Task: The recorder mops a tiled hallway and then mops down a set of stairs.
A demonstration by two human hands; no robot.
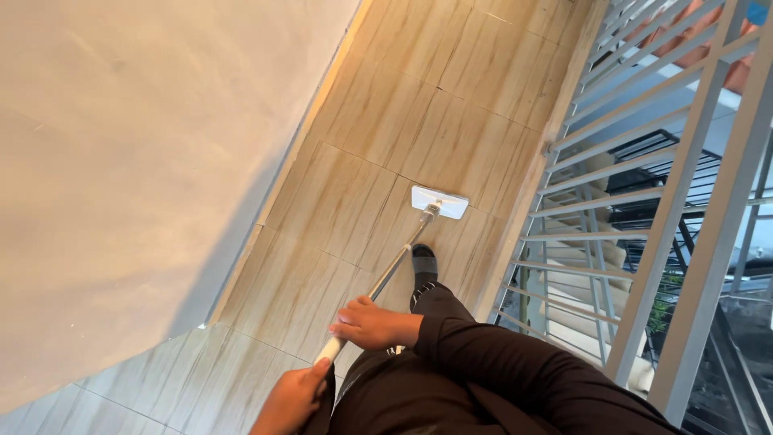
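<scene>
Here both the left hand point(291, 398) and right hand point(366, 325) clamp the mop point(403, 256), its flat head point(440, 201) on the tiled floor point(435, 97).

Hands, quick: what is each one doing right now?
Left hand: closed around the upper end of the mop handle.
Right hand: closed on the same handle, further down toward the mop head.

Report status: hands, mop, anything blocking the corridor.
Left hand and right hand both closed on the silver mop pole. White flat rectangular mop head down on the beige tiled floor. Grey metal railing close alongside; nothing ahead.
</scene>
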